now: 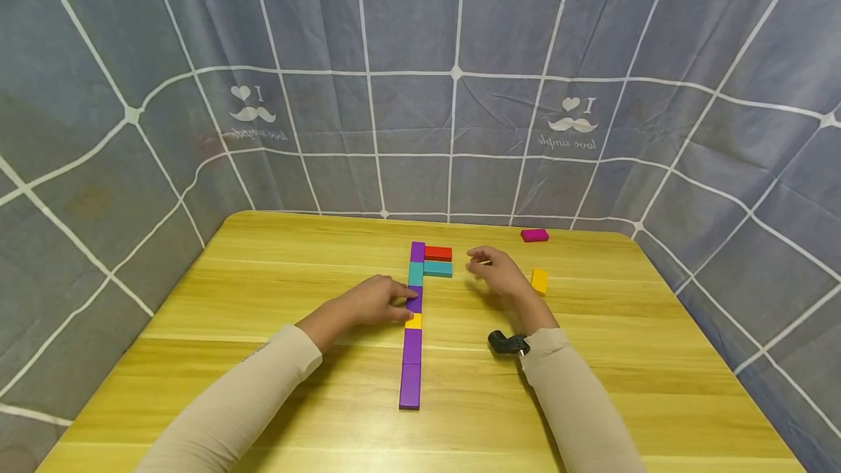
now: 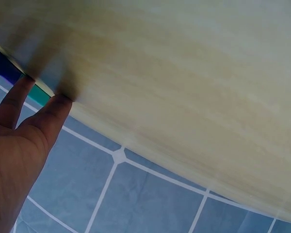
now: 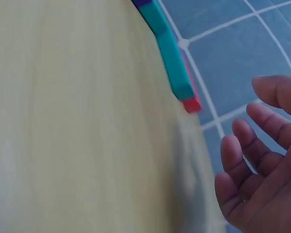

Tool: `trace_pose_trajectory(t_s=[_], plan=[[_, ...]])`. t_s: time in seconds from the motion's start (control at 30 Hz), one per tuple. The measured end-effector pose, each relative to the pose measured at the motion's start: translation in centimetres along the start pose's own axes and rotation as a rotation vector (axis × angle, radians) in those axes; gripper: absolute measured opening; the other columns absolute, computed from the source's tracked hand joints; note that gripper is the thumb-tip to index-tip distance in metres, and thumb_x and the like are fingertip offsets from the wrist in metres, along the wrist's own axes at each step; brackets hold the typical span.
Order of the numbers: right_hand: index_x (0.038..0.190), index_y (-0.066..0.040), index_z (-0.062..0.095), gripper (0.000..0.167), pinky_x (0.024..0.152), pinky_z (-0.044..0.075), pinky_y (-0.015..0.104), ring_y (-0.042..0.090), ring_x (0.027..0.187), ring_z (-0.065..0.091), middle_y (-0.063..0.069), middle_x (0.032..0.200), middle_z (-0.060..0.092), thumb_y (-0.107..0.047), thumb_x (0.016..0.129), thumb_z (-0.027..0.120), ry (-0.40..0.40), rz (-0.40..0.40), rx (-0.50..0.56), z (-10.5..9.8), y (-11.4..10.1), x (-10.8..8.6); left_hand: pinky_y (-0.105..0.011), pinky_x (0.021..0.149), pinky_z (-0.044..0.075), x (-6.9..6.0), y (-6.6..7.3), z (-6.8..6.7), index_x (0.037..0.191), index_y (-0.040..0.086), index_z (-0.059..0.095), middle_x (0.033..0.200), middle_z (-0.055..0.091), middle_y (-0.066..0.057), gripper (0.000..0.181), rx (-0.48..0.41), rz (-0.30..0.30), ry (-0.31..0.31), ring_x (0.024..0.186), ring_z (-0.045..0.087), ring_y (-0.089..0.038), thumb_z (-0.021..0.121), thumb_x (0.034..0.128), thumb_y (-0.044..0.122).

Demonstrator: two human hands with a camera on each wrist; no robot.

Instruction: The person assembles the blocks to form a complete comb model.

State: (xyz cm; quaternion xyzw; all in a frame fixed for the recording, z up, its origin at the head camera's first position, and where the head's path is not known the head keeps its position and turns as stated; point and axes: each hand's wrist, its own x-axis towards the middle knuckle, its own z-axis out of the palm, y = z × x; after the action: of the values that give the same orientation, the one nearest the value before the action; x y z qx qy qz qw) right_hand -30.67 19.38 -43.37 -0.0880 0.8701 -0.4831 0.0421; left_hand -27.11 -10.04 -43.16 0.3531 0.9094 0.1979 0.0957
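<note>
A line of flat rectangular blocks runs down the middle of the table: a purple block at the far end, then a teal block, a second purple one, a yellow block and two more purple blocks nearest me. A red block and another teal block jut rightward from the far end, one beside the other. My left hand touches the line, fingertips at the purple block and the yellow one. Holding nothing, my right hand hovers right of the red and teal blocks, fingers loosely bent.
A loose yellow block lies right of my right hand. Near the table's back edge is a magenta block. The black wrist camera hangs beneath my right wrist. A grey checked curtain surrounds the table.
</note>
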Motion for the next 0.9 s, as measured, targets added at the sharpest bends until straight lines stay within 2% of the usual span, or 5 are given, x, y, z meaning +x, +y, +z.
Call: trace_pose_trajectory(t_s=[0.23,0.4,0.57,0.77,0.9], plan=[[0.131,0.006,0.055,0.039,0.084,0.049,0.037,0.034,0.105,0.058,0.019,0.119,0.059,-0.015,0.099,0.062,0.038,-0.027,-0.075,-4.1,1.1,-1.6,-0.043,0.106,0.041,-0.1,0.2,-0.1,0.132,0.011,0.066,0.136,0.060,-0.010,0.046,0.007,0.008,0.003,0.125,0.055,-0.031,0.071,0.0926,0.034],[0.132,0.005,0.054,0.041,0.080,0.049,0.031,0.034,0.107,0.056,0.021,0.122,0.058,-0.017,0.099,0.062,0.075,-0.003,-0.109,-6.8,2.2,-3.0,-0.043,0.106,0.041,-0.1,0.3,-0.1,0.133,0.011,0.066,0.136,0.061,-0.010,0.046,0.005,-0.004,-0.004,0.124,0.055,-0.029,0.071,0.0926,0.033],[0.133,0.005,0.054,0.043,0.080,0.048,0.030,0.035,0.109,0.055,0.022,0.123,0.058,-0.021,0.099,0.062,0.103,0.010,-0.144,-9.1,3.3,-4.1,-0.042,0.106,0.042,0.0,0.2,0.0,0.133,0.013,0.066,0.136,0.061,-0.008,0.046,0.017,-0.015,-0.001,0.124,0.055,-0.028,0.071,0.0924,0.034],[0.130,0.007,0.055,0.043,0.082,0.048,0.034,0.039,0.111,0.055,0.023,0.121,0.058,-0.022,0.099,0.063,0.114,0.035,-0.203,-10.5,4.5,-5.3,-0.043,0.106,0.041,-0.1,0.1,0.0,0.132,0.014,0.067,0.136,0.061,-0.007,0.045,0.004,-0.017,0.006,0.125,0.054,-0.029,0.072,0.0920,0.034],[0.129,0.008,0.054,0.045,0.081,0.048,0.035,0.039,0.109,0.055,0.023,0.117,0.059,-0.023,0.098,0.065,0.081,0.075,-0.225,-10.6,5.3,-5.7,-0.042,0.106,0.041,-0.2,0.3,0.0,0.133,0.016,0.066,0.138,0.060,-0.006,0.046,-0.005,-0.036,-0.001,0.125,0.053,-0.029,0.072,0.0918,0.035]])
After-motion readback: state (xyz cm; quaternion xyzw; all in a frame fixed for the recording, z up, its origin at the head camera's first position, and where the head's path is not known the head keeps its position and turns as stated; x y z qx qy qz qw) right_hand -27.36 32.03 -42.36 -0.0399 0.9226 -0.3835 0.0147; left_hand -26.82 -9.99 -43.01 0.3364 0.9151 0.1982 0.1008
